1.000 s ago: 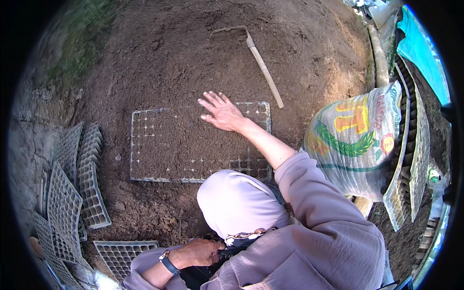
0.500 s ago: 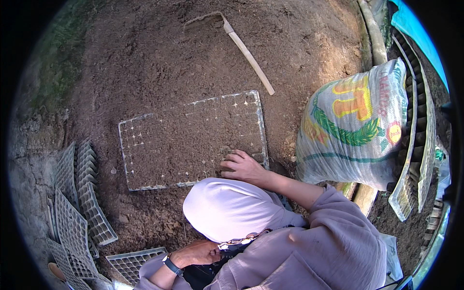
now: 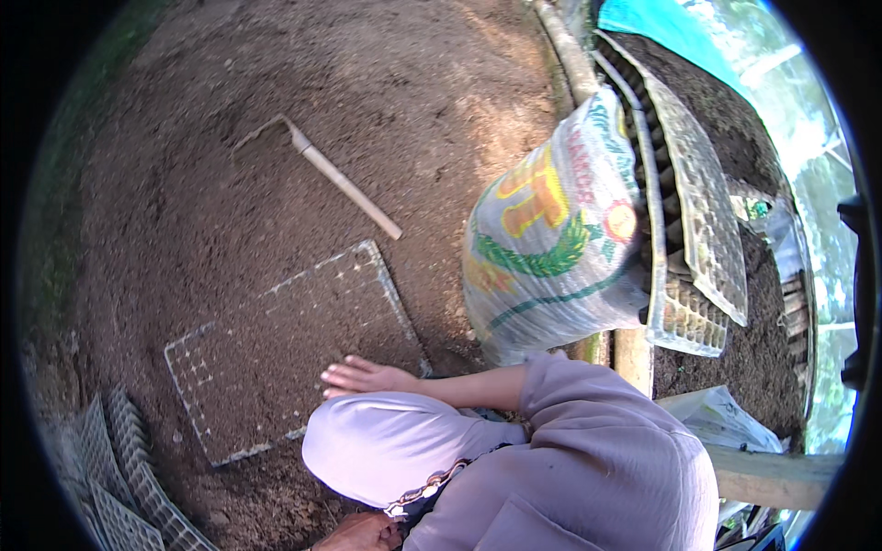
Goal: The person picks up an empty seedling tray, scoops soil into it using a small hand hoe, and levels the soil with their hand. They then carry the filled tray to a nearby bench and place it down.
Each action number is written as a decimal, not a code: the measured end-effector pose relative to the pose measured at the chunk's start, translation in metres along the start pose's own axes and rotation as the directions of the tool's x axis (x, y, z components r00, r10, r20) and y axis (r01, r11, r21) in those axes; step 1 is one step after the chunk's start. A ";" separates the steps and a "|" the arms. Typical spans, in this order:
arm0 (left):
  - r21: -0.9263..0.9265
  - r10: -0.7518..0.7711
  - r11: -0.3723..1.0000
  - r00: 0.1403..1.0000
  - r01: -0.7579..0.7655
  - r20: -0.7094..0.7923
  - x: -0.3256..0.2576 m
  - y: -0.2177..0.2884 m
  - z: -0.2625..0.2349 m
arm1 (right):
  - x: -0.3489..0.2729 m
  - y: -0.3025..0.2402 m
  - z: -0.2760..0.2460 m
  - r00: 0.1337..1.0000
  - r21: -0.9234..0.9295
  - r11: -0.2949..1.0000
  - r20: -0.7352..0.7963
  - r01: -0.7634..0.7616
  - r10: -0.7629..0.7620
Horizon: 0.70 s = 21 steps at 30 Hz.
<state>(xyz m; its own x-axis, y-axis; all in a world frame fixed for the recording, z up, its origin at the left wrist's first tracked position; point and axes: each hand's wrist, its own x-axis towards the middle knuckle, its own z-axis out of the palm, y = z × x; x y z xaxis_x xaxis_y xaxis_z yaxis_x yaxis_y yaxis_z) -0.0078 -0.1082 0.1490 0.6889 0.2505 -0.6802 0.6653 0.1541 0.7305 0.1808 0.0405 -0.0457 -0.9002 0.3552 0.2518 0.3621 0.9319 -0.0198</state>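
A seedling tray point(image 3: 397, 301) lies on the ground, its cells mostly covered by dark loose soil point(image 3: 266, 372). Pale rims show along its edges and in some corner cells. My right hand point(image 3: 363, 376) rests palm down on the soil near the tray's near right part, fingers outstretched and holding nothing. At the bottom edge, my left hand point(image 3: 366, 533) has curled fingers close to a dark patterned cloth edge point(image 3: 427, 491). What it holds, if anything, is hidden. Rounded lilac cloth point(image 3: 386, 441) bulges between my hands and covers the tray's near right corner.
Beyond the tray lies a hoe point(image 3: 349, 188) with a pale wooden handle. A full printed sack point(image 3: 556, 243) stands at the right, with stacked trays point(image 3: 694, 184) leaning beside it. More trays point(image 3: 138, 468) lie at the lower left. A wooden beam point(image 3: 776, 476) is at the lower right.
The view has turned, so the tray, hoe and sack appear farther left and more of the right side shows. My right hand stays over the tray's soil, its fingers now straighter.
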 end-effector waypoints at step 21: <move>-0.108 -0.019 0.994 0.998 0.011 -0.067 -0.003 -0.003 0.009 | -0.014 0.053 -0.033 0.993 0.238 0.971 0.119 -0.022 -0.006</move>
<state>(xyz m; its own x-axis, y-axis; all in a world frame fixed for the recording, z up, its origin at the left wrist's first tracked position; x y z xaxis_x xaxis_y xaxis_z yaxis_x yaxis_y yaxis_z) -0.0093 -0.1177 0.1486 0.6557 0.3107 -0.6882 0.6381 0.2593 0.7250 0.2209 0.0828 -0.0187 -0.9249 0.3554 0.1351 0.3140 0.9144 -0.2555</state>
